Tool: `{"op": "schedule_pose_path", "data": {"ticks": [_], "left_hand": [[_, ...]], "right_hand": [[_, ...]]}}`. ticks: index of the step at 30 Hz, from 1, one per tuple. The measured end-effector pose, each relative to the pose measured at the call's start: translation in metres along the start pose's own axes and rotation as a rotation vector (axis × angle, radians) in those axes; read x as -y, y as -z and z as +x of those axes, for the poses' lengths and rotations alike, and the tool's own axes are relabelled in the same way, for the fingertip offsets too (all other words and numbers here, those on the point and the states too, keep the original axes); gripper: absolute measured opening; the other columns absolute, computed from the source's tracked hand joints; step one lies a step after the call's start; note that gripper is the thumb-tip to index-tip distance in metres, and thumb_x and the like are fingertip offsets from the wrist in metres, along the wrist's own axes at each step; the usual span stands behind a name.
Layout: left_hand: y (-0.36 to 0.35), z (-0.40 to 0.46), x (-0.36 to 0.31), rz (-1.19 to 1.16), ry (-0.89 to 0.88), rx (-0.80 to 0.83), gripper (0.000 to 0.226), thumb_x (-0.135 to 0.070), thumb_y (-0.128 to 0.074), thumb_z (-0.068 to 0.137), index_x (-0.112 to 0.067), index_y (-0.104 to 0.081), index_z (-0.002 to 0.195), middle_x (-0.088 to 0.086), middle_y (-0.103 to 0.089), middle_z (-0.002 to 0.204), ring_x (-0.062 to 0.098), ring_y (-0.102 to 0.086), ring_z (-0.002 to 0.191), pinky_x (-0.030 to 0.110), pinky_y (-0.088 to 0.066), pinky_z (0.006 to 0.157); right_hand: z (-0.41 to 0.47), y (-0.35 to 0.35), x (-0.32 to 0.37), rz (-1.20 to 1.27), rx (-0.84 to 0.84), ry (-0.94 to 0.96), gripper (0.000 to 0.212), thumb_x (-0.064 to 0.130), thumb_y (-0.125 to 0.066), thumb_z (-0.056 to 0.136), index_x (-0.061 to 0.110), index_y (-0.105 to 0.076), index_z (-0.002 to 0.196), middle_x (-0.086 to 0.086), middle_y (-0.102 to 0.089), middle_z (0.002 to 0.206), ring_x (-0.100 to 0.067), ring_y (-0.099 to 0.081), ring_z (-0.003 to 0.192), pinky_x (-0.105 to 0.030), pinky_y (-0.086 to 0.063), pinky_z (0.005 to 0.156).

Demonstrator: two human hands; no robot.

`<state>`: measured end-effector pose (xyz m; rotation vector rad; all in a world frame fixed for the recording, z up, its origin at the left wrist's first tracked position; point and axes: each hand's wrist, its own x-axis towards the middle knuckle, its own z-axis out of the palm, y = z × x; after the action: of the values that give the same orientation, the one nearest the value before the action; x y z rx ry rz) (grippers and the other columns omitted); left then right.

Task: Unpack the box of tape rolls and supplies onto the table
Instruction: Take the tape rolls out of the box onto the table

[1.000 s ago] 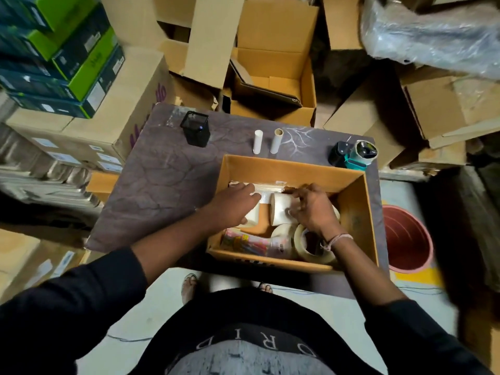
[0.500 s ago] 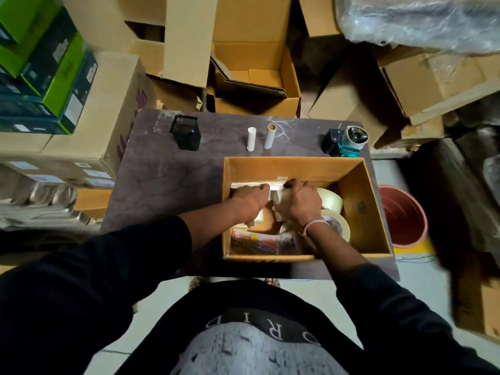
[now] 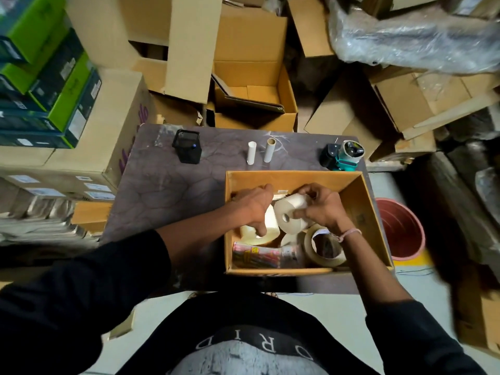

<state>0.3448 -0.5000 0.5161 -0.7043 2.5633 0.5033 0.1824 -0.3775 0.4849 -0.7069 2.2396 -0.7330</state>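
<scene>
Over the desk, our right hand clamped on a white, small-cored roll, left hand curled, grip untellable, just beside.

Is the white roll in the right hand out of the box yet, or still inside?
Still inside. The white roll, gripped by the right hand, sits within the box walls, above the other rolls, not over the table.

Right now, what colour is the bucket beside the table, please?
Reddish-pink bucket, clearest in the head view.
</scene>
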Motion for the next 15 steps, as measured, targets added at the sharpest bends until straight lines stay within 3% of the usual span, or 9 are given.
{"op": "schedule_pose_path", "data": {"ticks": [3, 6, 8, 9, 11, 12, 13, 15], "left_hand": [[0.006, -0.013, 0.003, -0.067, -0.017, -0.048, 0.07, -0.039, -0.093, 0.061, -0.014, -0.05, 0.108, 0.0, -0.056, 0.097, 0.023, -0.058, 0.088, 0.037, -0.049, 0.071], [0.011, -0.023, 0.009, -0.126, -0.025, -0.098, 0.064, -0.048, -0.091, 0.061, -0.017, -0.054, 0.103, 0.001, -0.06, 0.101, 0.024, -0.059, 0.093, 0.035, -0.048, 0.07], [0.015, -0.029, 0.015, -0.19, -0.042, -0.126, 0.065, -0.049, -0.091, 0.062, -0.018, -0.054, 0.106, -0.001, -0.059, 0.105, 0.021, -0.057, 0.095, 0.034, -0.042, 0.069], [0.017, -0.034, 0.018, -0.236, -0.054, -0.146, 0.066, -0.049, -0.091, 0.061, -0.02, -0.055, 0.109, -0.002, -0.059, 0.107, 0.02, -0.056, 0.097, 0.034, -0.043, 0.071], [0.021, -0.042, 0.026, -0.367, -0.062, -0.194, 0.07, -0.05, -0.092, 0.057, -0.023, -0.059, 0.113, -0.006, -0.06, 0.111, 0.015, -0.057, 0.101, 0.035, -0.049, 0.079], [0.023, -0.046, 0.03, -0.448, -0.05, -0.206, 0.07, -0.051, -0.093, 0.055, -0.024, -0.061, 0.112, -0.009, -0.063, 0.111, 0.013, -0.059, 0.1, 0.036, -0.053, 0.082], [0.026, -0.049, 0.034, -0.531, -0.037, -0.205, 0.068, -0.051, -0.093, 0.054, -0.025, -0.064, 0.11, -0.009, -0.067, 0.109, 0.012, -0.063, 0.099, 0.038, -0.056, 0.084], [0.031, -0.052, 0.043, -0.695, -0.038, -0.191, 0.059, -0.044, -0.096, 0.058, -0.022, -0.07, 0.106, -0.006, -0.074, 0.104, 0.013, -0.07, 0.096, 0.042, -0.061, 0.085]], "right_hand": [[-0.009, 0.023, 0.002, 0.119, 0.026, 0.003, 0.061, 0.014, -0.098, 0.055, 0.017, -0.07, 0.109, 0.007, -0.071, 0.109, -0.012, -0.066, 0.097, -0.009, -0.048, 0.066], [-0.013, 0.037, -0.003, 0.276, 0.039, -0.007, 0.058, 0.009, -0.096, 0.056, 0.009, -0.072, 0.109, -0.006, -0.076, 0.109, -0.029, -0.072, 0.103, -0.023, -0.057, 0.066], [-0.02, 0.045, -0.002, 0.376, 0.048, -0.007, 0.056, 0.009, -0.094, 0.059, 0.006, -0.072, 0.11, -0.009, -0.077, 0.107, -0.029, -0.073, 0.102, -0.027, -0.06, 0.069], [-0.025, 0.049, 0.001, 0.419, 0.051, -0.006, 0.054, 0.012, -0.094, 0.061, 0.009, -0.072, 0.11, -0.007, -0.077, 0.106, -0.023, -0.075, 0.096, -0.027, -0.06, 0.069], [-0.033, 0.055, 0.006, 0.538, 0.045, -0.028, 0.045, 0.01, -0.088, 0.07, 0.01, -0.072, 0.111, -0.007, -0.077, 0.104, -0.012, -0.074, 0.082, -0.016, -0.054, 0.052], [-0.035, 0.056, 0.006, 0.622, 0.046, -0.045, 0.039, 0.006, -0.083, 0.076, 0.006, -0.071, 0.113, -0.01, -0.075, 0.107, -0.015, -0.073, 0.084, -0.015, -0.051, 0.048], [-0.036, 0.055, 0.005, 0.707, 0.054, -0.069, 0.035, 0.002, -0.077, 0.08, 0.003, -0.07, 0.114, -0.014, -0.073, 0.11, -0.024, -0.073, 0.093, -0.018, -0.056, 0.053], [-0.035, 0.051, 0.005, 0.849, 0.081, -0.126, 0.025, 0.003, -0.072, 0.084, 0.005, -0.07, 0.109, -0.019, -0.071, 0.114, -0.037, -0.066, 0.115, -0.037, -0.06, 0.088]]}}
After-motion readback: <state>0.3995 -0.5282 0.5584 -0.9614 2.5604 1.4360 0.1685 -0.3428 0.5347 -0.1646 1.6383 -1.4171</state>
